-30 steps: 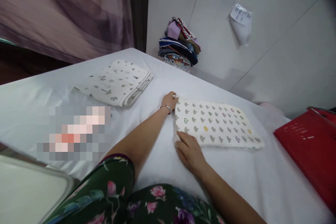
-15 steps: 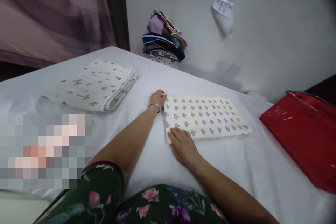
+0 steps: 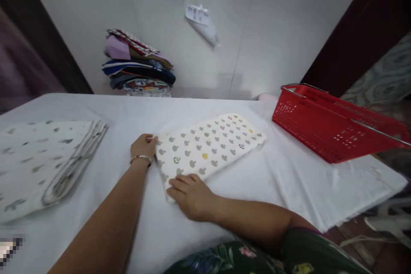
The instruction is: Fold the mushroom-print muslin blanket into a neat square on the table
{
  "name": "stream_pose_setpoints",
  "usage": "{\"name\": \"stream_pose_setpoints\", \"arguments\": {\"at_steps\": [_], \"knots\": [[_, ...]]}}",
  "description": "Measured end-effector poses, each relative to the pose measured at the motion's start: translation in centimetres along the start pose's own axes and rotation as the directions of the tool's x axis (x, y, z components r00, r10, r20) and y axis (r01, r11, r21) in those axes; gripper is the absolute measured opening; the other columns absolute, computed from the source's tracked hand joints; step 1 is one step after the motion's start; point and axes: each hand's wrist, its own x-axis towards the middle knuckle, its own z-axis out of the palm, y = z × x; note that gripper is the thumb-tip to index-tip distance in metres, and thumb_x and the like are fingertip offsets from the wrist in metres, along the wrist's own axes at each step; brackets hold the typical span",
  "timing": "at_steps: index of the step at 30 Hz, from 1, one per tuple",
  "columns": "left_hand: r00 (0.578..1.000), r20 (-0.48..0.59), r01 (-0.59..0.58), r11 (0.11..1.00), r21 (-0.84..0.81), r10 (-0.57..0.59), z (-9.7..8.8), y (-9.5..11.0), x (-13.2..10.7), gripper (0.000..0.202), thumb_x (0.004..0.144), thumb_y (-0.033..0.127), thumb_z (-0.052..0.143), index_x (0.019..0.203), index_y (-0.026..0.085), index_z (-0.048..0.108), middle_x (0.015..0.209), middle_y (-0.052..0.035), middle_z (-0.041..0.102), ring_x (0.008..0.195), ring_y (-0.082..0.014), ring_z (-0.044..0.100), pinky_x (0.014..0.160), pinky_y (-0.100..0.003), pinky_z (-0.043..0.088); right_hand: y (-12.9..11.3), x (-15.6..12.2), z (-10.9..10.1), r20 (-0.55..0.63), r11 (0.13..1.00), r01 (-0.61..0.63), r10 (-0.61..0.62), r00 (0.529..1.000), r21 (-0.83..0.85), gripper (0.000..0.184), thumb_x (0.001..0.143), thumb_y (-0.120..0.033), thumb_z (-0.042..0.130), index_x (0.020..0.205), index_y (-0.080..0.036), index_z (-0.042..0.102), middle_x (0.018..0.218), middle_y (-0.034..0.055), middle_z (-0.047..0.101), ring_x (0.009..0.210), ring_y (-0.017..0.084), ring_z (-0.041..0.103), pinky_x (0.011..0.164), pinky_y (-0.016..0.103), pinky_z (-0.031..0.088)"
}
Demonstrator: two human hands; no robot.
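A folded cream cloth with small grey and coloured prints (image 3: pixel 210 146) lies on the white table (image 3: pixel 257 180) in front of me. My left hand (image 3: pixel 143 147), with a bracelet on the wrist, pinches the cloth's far left corner, fingers closed on it. My right hand (image 3: pixel 191 192) grips the near left corner, fingers curled over the edge. A second folded printed cloth (image 3: pixel 41 162) rests at the left of the table, away from both hands.
A red plastic basket with metal handles (image 3: pixel 334 126) stands at the right end of the table. A stack of folded coloured fabrics (image 3: pixel 138 66) sits against the white wall behind. A paper note (image 3: pixel 197 13) hangs on that wall.
The view has swung to the right, bringing the red basket in fully. Both hands keep hold of the same corners of the cloth.
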Motion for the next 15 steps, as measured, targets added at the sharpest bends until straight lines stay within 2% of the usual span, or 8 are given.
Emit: {"name": "stream_pose_setpoints", "arguments": {"at_steps": [6, 8, 10, 12, 13, 14, 15], "knots": [[1.000, 0.017, -0.005, 0.999, 0.052, 0.004, -0.2, -0.4, 0.7, 0.035, 0.075, 0.042, 0.052, 0.101, 0.019, 0.059, 0.095, -0.0051, 0.068, 0.093, -0.0238, 0.062, 0.082, -0.033, 0.047, 0.6, -0.2, -1.2, -0.040, 0.998, 0.051, -0.049, 0.998, 0.041, 0.031, 0.087, -0.030, 0.045, 0.117, -0.021, 0.052, 0.130, 0.0029, 0.050, 0.123, 0.015, 0.037, 0.095, 0.033, 0.033], [0.999, 0.030, 0.018, 0.997, 0.074, -0.020, -0.2, -0.5, 1.1, 0.032, 0.074, 0.041, 0.054, 0.099, 0.021, 0.059, 0.097, -0.0023, 0.068, 0.095, -0.0232, 0.061, 0.082, -0.033, 0.047, 2.3, -0.1, -1.9, -0.114, 0.997, 0.030, -0.022, 0.993, 0.072, 0.029, 0.088, -0.028, 0.043, 0.114, -0.023, 0.054, 0.128, 0.0012, 0.053, 0.125, 0.013, 0.036, 0.100, 0.033, 0.029], [0.999, 0.035, 0.034, 0.995, 0.089, -0.037, -0.3, -0.5, 1.3, 0.030, 0.074, 0.042, 0.054, 0.097, 0.024, 0.058, 0.097, 0.0006, 0.068, 0.096, -0.0222, 0.061, 0.083, -0.033, 0.047, 5.3, -0.2, -2.8, -0.236, 0.989, -0.085, 0.113, 0.965, 0.123, 0.029, 0.088, -0.024, 0.042, 0.113, -0.023, 0.056, 0.124, 0.0015, 0.056, 0.123, 0.012, 0.039, 0.103, 0.034, 0.028], [0.998, 0.043, 0.042, 0.994, 0.103, -0.047, -0.3, -0.5, 1.5, 0.029, 0.074, 0.044, 0.054, 0.095, 0.025, 0.057, 0.097, 0.0020, 0.068, 0.096, -0.0216, 0.061, 0.083, -0.032, 0.047, 9.5, -1.1, -3.7, -0.350, 0.936, -0.252, 0.328, 0.877, 0.246, 0.028, 0.086, -0.023, 0.043, 0.110, -0.023, 0.059, 0.118, 0.0022, 0.061, 0.116, 0.012, 0.048, 0.100, 0.033, 0.033], [0.997, 0.050, 0.046, 0.993, 0.109, -0.051, -0.4, -0.5, 1.5, 0.029, 0.074, 0.044, 0.053, 0.095, 0.025, 0.057, 0.098, 0.0021, 0.068, 0.095, -0.0215, 0.061, 0.082, -0.032, 0.047, 12.0, -1.9, -4.2, -0.386, 0.881, -0.340, 0.454, 0.803, 0.328, 0.028, 0.085, -0.023, 0.044, 0.107, -0.023, 0.061, 0.115, 0.0025, 0.062, 0.112, 0.013, 0.051, 0.098, 0.033, 0.035], [0.997, 0.057, 0.047, 0.992, 0.115, -0.054, -0.4, -0.4, 1.5, 0.029, 0.075, 0.045, 0.052, 0.096, 0.025, 0.057, 0.098, 0.0018, 0.068, 0.095, -0.0213, 0.061, 0.082, -0.032, 0.047, 14.6, -2.9, -4.7, -0.397, 0.786, -0.438, 0.605, 0.690, 0.436, 0.027, 0.083, -0.023, 0.046, 0.105, -0.022, 0.063, 0.112, 0.0026, 0.064, 0.107, 0.014, 0.054, 0.096, 0.032, 0.038], [0.996, 0.065, 0.051, 0.991, 0.122, -0.059, -0.4, -0.3, 1.4, 0.029, 0.075, 0.045, 0.052, 0.096, 0.025, 0.057, 0.099, 0.0015, 0.068, 0.096, -0.0210, 0.061, 0.082, -0.031, 0.047, 17.1, -4.2, -5.2, -0.367, 0.636, -0.534, 0.765, 0.529, 0.557, 0.027, 0.080, -0.023, 0.049, 0.102, -0.022, 0.064, 0.110, 0.0023, 0.065, 0.103, 0.015, 0.056, 0.093, 0.032, 0.041]]}}
